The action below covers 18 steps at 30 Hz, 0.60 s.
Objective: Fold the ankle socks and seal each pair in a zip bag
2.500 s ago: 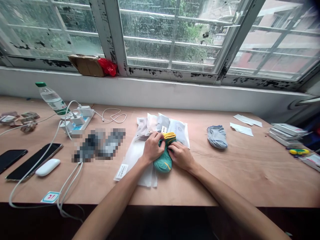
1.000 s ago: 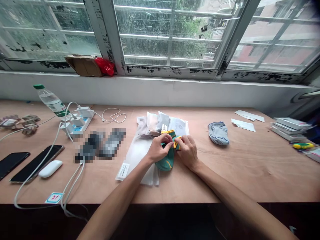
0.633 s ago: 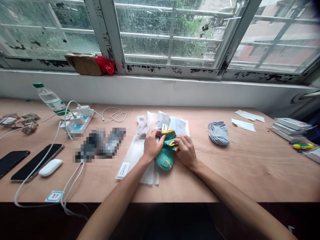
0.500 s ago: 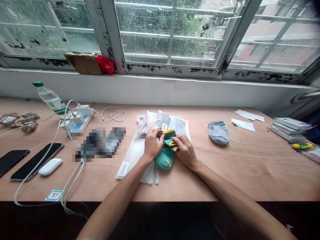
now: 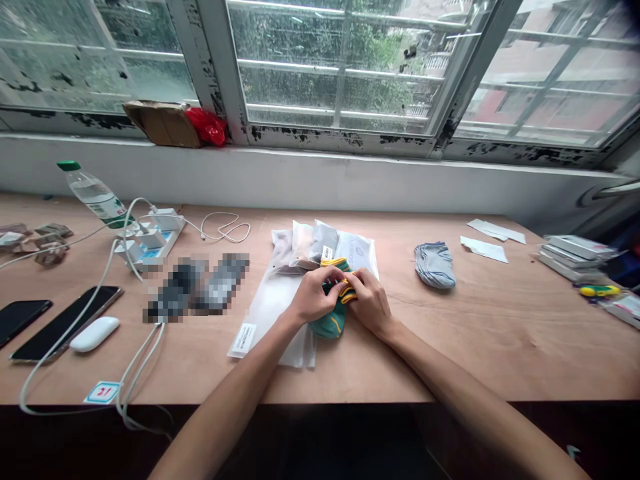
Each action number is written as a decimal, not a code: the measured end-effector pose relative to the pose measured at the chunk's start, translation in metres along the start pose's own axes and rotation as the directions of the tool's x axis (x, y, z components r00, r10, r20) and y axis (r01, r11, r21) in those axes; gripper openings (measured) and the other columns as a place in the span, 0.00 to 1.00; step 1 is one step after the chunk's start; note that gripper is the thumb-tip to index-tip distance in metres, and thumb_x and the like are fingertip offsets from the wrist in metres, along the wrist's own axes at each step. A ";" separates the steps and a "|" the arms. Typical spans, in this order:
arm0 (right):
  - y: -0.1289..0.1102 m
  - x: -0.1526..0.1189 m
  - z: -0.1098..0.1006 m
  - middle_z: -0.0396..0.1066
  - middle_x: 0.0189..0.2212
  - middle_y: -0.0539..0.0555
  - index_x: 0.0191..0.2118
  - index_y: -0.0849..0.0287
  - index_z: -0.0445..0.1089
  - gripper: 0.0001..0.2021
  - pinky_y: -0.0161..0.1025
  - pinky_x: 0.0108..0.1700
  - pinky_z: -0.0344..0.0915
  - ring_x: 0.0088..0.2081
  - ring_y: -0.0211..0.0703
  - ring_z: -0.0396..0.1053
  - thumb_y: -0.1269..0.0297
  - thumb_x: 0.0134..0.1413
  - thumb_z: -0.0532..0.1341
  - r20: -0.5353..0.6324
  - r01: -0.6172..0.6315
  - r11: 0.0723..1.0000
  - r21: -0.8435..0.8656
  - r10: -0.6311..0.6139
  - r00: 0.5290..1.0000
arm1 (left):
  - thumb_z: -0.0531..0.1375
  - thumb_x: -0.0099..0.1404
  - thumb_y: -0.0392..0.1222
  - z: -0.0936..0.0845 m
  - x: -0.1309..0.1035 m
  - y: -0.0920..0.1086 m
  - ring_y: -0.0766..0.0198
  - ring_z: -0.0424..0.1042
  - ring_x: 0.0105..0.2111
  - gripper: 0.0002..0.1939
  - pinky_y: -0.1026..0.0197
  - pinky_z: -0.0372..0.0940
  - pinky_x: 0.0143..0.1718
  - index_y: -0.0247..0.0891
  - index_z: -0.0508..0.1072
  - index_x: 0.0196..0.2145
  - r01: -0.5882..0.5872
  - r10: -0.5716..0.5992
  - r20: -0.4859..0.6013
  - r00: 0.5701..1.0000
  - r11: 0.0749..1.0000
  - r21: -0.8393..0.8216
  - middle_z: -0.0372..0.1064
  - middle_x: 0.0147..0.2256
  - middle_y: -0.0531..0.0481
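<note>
Green socks [image 5: 329,325] with yellow-edged cuffs lie bunched between my hands at the middle of the table. My left hand [image 5: 315,293] pinches the cuff part from the left, fingertips close to those of the other hand. From the right, my right hand [image 5: 369,299] grips the yellow and dark cuff edge. Beneath and behind the socks are frosted plastic bags [image 5: 273,310], one with a white barcode label. Packed bags [image 5: 324,240] with darker contents lie at their top. The fingers hide part of the cuffs.
Folded grey socks [image 5: 435,265] lie to the right, near paper slips [image 5: 484,249]. Stacked packs [image 5: 575,257] stand far right. On the left are a power strip [image 5: 163,250], a bottle [image 5: 97,197], cables, phones [image 5: 65,327] and a white case [image 5: 95,334].
My left hand has shifted right over the sock cuffs, closer to my right hand. The cuffs are bunched more tightly. The whole view has moved slightly.
</note>
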State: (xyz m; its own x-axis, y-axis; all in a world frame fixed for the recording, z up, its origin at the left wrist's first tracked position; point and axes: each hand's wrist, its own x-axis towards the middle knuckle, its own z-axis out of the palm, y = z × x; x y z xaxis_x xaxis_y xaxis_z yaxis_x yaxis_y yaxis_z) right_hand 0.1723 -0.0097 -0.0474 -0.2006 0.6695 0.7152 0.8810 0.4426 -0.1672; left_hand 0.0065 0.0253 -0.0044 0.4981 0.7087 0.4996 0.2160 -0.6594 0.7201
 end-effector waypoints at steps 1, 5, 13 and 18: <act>0.000 0.000 -0.001 0.66 0.36 0.57 0.45 0.58 0.68 0.14 0.44 0.38 0.67 0.38 0.49 0.65 0.77 0.53 0.56 -0.003 0.001 1.000 -0.019 -0.002 1.000 | 0.59 0.63 0.39 0.000 0.000 0.001 0.61 0.73 0.35 0.03 0.59 0.68 0.39 0.39 0.71 0.36 0.004 -0.004 0.018 1.000 1.000 -0.003 0.74 0.34 0.49; 0.001 0.002 -0.002 0.65 0.46 0.61 0.38 0.57 0.68 0.11 0.52 0.49 0.63 0.50 0.56 0.61 0.77 0.49 0.58 -0.047 0.021 0.998 -0.063 -0.024 0.999 | 0.58 0.65 0.42 -0.001 0.001 -0.005 0.61 0.72 0.36 0.08 0.58 0.67 0.40 0.39 0.71 0.41 0.076 -0.069 -0.103 0.992 0.995 0.066 0.73 0.36 0.48; 0.005 0.000 0.003 0.66 0.33 0.56 0.33 0.57 0.62 0.09 0.44 0.41 0.63 0.38 0.50 0.61 0.79 0.48 0.55 0.039 0.015 1.000 -0.012 -0.015 0.999 | 0.60 0.62 0.38 -0.003 0.003 -0.031 0.61 0.70 0.35 0.02 0.57 0.66 0.40 0.39 0.70 0.33 0.229 -0.139 -0.304 0.942 0.931 0.284 0.70 0.35 0.48; 0.005 0.000 0.002 0.66 0.33 0.56 0.33 0.57 0.62 0.09 0.44 0.40 0.61 0.38 0.49 0.61 0.79 0.48 0.55 0.025 0.016 1.000 -0.017 -0.016 1.000 | 0.61 0.60 0.36 -0.002 0.003 -0.029 0.61 0.71 0.36 0.06 0.57 0.66 0.40 0.39 0.69 0.36 0.222 -0.132 -0.316 0.939 0.937 0.271 0.71 0.35 0.48</act>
State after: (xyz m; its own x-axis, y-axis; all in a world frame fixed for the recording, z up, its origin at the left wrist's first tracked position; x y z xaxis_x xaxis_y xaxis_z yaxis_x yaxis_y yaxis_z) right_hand 0.1760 -0.0064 -0.0500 -0.2250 0.6770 0.7008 0.8848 0.4432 -0.1441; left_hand 0.0000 0.0468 -0.0227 0.1739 0.8320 0.5269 0.5406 -0.5278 0.6551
